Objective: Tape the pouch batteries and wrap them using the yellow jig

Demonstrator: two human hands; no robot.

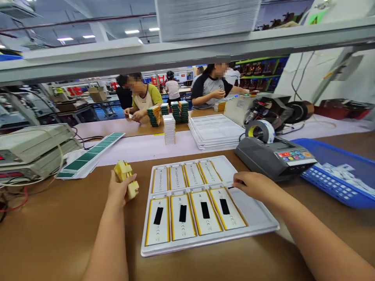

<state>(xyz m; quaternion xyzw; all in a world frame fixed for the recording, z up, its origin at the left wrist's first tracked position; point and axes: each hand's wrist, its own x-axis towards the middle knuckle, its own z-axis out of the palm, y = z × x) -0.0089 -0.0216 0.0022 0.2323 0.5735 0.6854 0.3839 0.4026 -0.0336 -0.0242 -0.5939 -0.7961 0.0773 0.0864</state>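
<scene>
My left hand is wrapped around a notched pale-yellow block, held left of a white tray. Two rows of flat white battery packs with yellow edges lie in that tray. Each pack in the near row carries a black tape strip; those in the far row show bare printed faces. Over the tray's right side, my right hand pinches a small black strip, mostly hidden by the fingers. Its fingertips are close to the right-hand packs.
Right of the tray stands a tape dispenser, with a blue basket of small white pieces beyond. Stacked trays and a pile of white packs stand behind. Instruments sit left. Overhead runs a shelf; co-workers sit opposite.
</scene>
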